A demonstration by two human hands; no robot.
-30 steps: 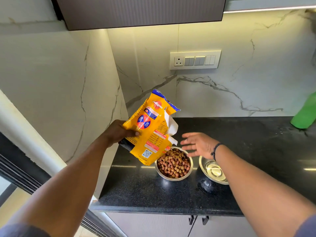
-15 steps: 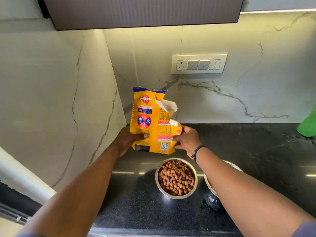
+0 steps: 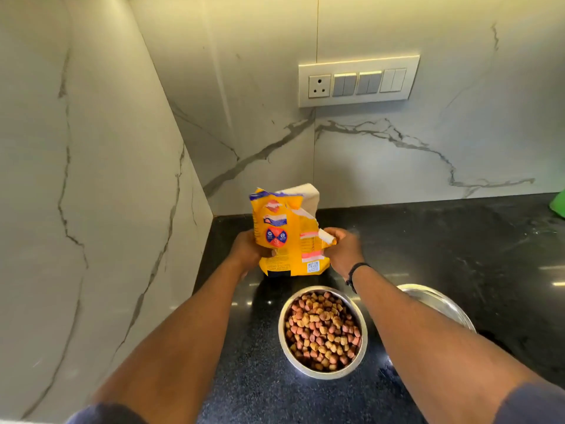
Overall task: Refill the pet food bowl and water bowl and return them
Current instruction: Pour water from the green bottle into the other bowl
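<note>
A yellow pet food bag [image 3: 287, 234] with a torn open top stands upright on the black counter [image 3: 458, 255], near the back left corner. My left hand [image 3: 246, 250] grips its left side and my right hand [image 3: 344, 249] grips its right edge. In front of the bag sits a steel food bowl [image 3: 322, 332] full of brown kibble. To the right of it is a second steel bowl [image 3: 440, 304], mostly hidden behind my right forearm; its contents do not show.
Marble walls close the counter on the left and at the back. A socket and switch plate [image 3: 357, 81] is on the back wall. A green object [image 3: 558, 205] pokes in at the right edge. Open counter stretches to the right.
The bag went from tilted over the food bowl to upright, then down onto the counter behind the bowl. My right hand came up from beside the bowl and took the bag's right edge.
</note>
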